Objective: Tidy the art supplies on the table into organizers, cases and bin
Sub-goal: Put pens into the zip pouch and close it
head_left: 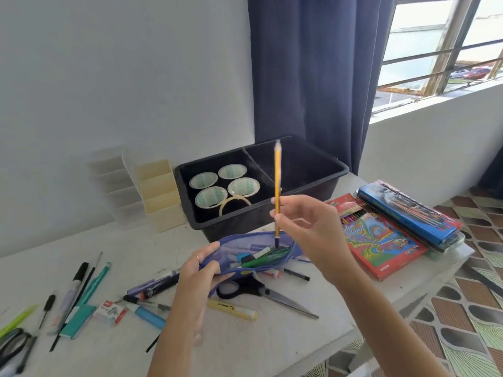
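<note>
The top end of the pencil (pixel 277 172) is blurred. Its dark lower end goes down into the open pencil case (pixel 239 240) at the lower middle of the frame, so the tip is hard to make out among the pens there. The right hand (pixel 313 229) pinches the pencil upright between thumb and fingertips, with the other fingers spread. The left hand (pixel 196 269) grips the left edge of the case with curled fingers, above the table (pixel 272 344). The case hides part of one handle of the black scissors (pixel 266 292). Behind stands a black bin (pixel 217 227) with tape rolls (pixel 226 186) in its left compartment. To the right lies a red pencil box (pixel 381 246), and a blue box (pixel 408 210) touches its far side. At the lower left edge another pair of scissors (pixel 11 341) is cut off and blurred.
</note>
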A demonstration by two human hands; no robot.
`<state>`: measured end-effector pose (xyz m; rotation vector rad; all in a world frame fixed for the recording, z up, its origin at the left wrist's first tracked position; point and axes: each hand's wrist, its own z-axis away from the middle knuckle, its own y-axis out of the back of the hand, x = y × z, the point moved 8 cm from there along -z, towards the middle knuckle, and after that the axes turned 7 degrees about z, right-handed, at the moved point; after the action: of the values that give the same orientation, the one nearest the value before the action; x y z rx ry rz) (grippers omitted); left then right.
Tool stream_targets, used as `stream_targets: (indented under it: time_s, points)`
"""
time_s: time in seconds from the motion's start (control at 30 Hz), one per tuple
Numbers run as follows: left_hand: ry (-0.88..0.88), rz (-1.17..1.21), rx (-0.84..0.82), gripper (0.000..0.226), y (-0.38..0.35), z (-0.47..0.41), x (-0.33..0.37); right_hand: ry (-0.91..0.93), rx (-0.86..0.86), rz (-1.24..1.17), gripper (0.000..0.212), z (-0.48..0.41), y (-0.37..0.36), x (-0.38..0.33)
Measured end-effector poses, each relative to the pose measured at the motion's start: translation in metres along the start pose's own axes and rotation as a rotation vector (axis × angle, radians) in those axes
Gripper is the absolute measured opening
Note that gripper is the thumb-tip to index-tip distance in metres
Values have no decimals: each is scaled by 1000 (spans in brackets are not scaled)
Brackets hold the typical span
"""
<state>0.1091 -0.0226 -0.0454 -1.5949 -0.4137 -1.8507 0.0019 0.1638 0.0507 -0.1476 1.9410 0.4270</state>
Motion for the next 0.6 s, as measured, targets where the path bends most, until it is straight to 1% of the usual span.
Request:
stream_targets:
  time_s: [0.03, 0.07, 0.1, 0.13, 0.17, 0.2, 0.23, 0.27, 0.3, 0.33, 0.37, 0.43, 0.47, 0.5, 0.53, 0.57, 0.6]
  points:
    - [14, 12, 6, 35, 1, 0, 0, 83, -84, 37, 23, -1, -15, -6]
    - [26, 25, 8, 34, 0, 1, 0, 143, -170, 141, 25, -2, -30, -5]
    - [35, 38, 5, 33, 0, 3, 1, 190, -279, 324, 27, -4, -47, 2]
    - [40, 55, -5, 33, -1, 4, 3, 221, -385, 562, 29, -5, -60, 17]
    - [42, 68, -12, 33, -1, 5, 4, 238, -443, 765, 32, -5, -66, 31]
    - [42, 76, -14, 34, -1, 5, 5, 258, -431, 855, 33, -6, -64, 39]
    - [45, 77, -10, 36, 0, 5, 5, 295, -348, 834, 34, -7, -58, 40]
    - [45, 72, -5, 38, 1, 4, 5, 329, -215, 753, 37, -7, -45, 40]
    - [43, 64, 1, 40, 2, 2, 5, 334, -80, 693, 40, -8, -29, 42]
    - [42, 58, 0, 41, 2, 1, 4, 295, -4, 669, 44, -10, -15, 50]
    - [44, 62, -4, 42, 3, 1, 3, 221, -17, 672, 48, -13, -6, 64]
    - [33, 70, -21, 40, 2, -3, 2, 49, -248, 642, 50, -14, -6, 93]
    - [25, 55, -27, 39, 2, -5, 2, 16, -316, 575, 47, -12, -7, 101]
    - [9, 29, -16, 39, 2, -5, 2, 11, -326, 485, 44, -10, -6, 104]
    - [-55, -75, 29, 38, 4, -5, 4, 15, -291, 419, 41, -10, -4, 105]
    - [-181, -294, 107, 37, 8, -3, 11, 20, -244, 381, 38, -10, -1, 104]
    - [-348, -583, 223, 36, 8, 3, 23, 14, -199, 367, 35, -10, 1, 104]
